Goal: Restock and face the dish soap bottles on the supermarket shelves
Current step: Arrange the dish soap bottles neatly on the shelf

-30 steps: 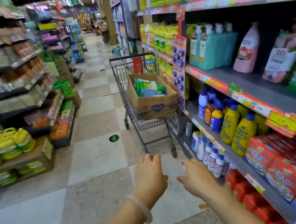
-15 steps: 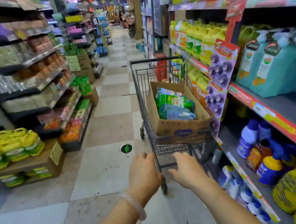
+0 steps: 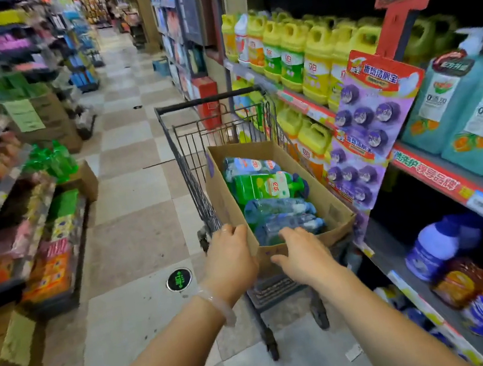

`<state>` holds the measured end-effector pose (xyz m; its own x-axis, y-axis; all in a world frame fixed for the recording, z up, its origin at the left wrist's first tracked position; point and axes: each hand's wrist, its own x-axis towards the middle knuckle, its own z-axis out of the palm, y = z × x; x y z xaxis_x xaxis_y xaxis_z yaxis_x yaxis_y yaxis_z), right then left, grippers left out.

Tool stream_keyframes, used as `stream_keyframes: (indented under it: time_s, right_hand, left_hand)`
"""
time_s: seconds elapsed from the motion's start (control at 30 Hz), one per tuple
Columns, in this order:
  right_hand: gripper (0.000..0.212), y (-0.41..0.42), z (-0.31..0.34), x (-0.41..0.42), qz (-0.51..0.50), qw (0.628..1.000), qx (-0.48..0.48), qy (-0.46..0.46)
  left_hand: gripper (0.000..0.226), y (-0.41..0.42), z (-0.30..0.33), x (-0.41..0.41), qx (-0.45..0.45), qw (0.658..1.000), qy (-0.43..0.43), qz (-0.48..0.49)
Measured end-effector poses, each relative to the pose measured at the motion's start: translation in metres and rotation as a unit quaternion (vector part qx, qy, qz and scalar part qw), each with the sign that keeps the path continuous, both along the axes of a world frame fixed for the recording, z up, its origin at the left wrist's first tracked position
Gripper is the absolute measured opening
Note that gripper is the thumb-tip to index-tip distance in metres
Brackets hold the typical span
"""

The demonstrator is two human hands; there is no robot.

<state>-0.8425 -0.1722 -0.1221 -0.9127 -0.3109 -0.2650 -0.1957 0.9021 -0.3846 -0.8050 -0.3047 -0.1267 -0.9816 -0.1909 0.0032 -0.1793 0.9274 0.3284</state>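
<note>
Both arms stretched forward over the near end of a wire shopping cart (image 3: 195,146) parked in the aisle, close along the shelving on the right. Left hand (image 3: 229,261) laid on the near left corner of the cardboard box (image 3: 333,201) riding in the cart — fingers draped over the box rim, back of the hand up, a pale bracelet (image 3: 221,306) on the wrist. Right hand (image 3: 303,253) at the near edge of the same box, fingers fairly straight and spread, reaching in toward the contents; gripping nothing that can be seen.

Inside the box: dish soap bottles (image 3: 265,187) lying on their sides — green ones toward the far end, blue ones nearer the hands.

On the right, yellow jugs (image 3: 315,62) lined along an upper shelf (image 3: 435,172), more of them 1 level down beside the cart. Teal pump bottles (image 3: 467,110) nearer, past a hanging purple card display (image 3: 365,132) that sits just beside the box. Lower right shelf holding blue, white and yellow bottles (image 3: 436,249), blurred.

Floor in checkered tiles (image 3: 134,221), with a round green marker (image 3: 179,279) just left of the left hand. Far left, more stocked shelving, too blurred to read.
</note>
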Motion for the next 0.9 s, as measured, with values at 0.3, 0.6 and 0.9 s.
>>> stream_keyframes:
  time_s: [0.3, 0.6, 0.9]
  right_hand:
    - [0.058, -0.020, -0.041, -0.138, -0.066, 0.997, 0.022, -0.041]
    - [0.047, -0.057, -0.071, -0.249, -0.098, 0.991, -0.019, -0.085]
    - [0.039, -0.075, -0.116, -0.305, -0.186, 0.973, -0.029, -0.136]
  left_hand:
    - [0.049, -0.023, -0.034, -0.142, -0.016, 0.995, -0.056, -0.085]
    - [0.053, -0.065, -0.048, -0.281, -0.052, 0.989, -0.110, -0.089]
    - [0.059, -0.078, -0.101, -0.389, -0.082, 0.957, -0.204, -0.192]
